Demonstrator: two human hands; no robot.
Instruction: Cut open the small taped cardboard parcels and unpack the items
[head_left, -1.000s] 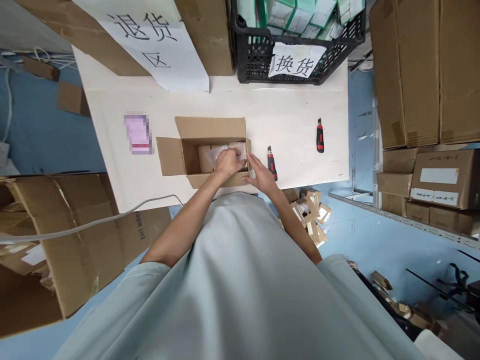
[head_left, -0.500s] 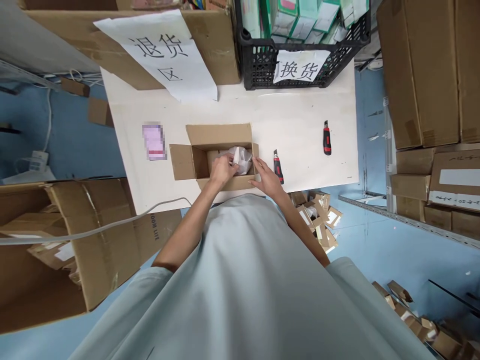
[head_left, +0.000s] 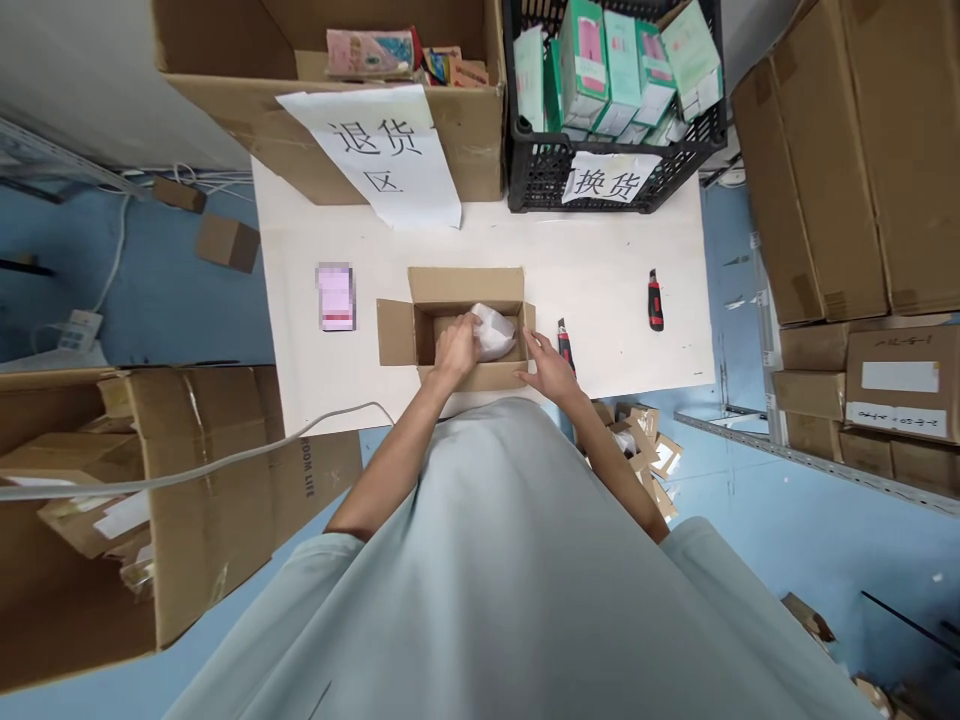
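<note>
**Packing bench, viewed from above: contents by size**

White rectangular table (head_left: pixel 600 250): carries every item listed.

Large brown cardboard carton (head_left: pixel 480 140): open, at the far edge. A white paper sign (head_left: pixel 390 160) hangs down its front.

Black plastic lattice crate (head_left: pixel 540 170): just beside the carton, to its right, packed with green-and-white packets (head_left: pixel 622 70).

Small open brown cardboard box (head_left: pixel 465 285): near-middle of the table, flaps spread.

Left hand (head_left: pixel 457 345): inside the small box, fingers curled closed on the crumpled white plastic wrapping (head_left: pixel 499 332), which sits in the box's right half.

Right hand (head_left: pixel 551 368): fingers straight and spread flat against the box's near right corner, gripping nothing.

Red-and-black utility knife (head_left: pixel 564 342): on the table, just beside the right hand.

Second red-and-black utility knife (head_left: pixel 655 300): well apart, toward the right edge.
</note>
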